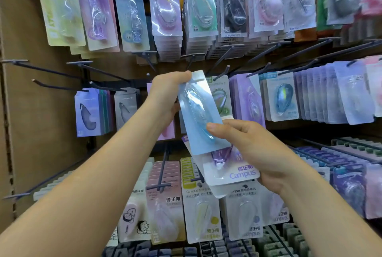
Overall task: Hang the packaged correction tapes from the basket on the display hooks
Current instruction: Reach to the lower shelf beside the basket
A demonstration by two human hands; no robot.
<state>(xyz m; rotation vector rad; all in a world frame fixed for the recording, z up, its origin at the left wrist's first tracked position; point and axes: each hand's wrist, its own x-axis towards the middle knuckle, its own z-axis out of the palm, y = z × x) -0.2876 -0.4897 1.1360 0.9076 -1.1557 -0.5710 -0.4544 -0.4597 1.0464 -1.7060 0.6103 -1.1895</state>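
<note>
A blue packaged correction tape (pixel 198 116) is held up in front of the display, tilted, its back facing me. My left hand (pixel 167 95) pinches its top edge near the hang hole. My right hand (pixel 254 151) has its thumb on the pack's lower part and grips a small stack of other packs, the front one white and purple with "Campus" printed on it (pixel 233 169). A dark display hook (pixel 222 74) sticks out just right of the blue pack's top. The basket is out of sight.
Rows of hooks hold hanging correction tape packs above, right and below. Bare hooks (pixel 41 68) jut out at the left, in front of a brown pegboard wall (pixel 41 132). A long hook (pixel 163 171) projects below my hands.
</note>
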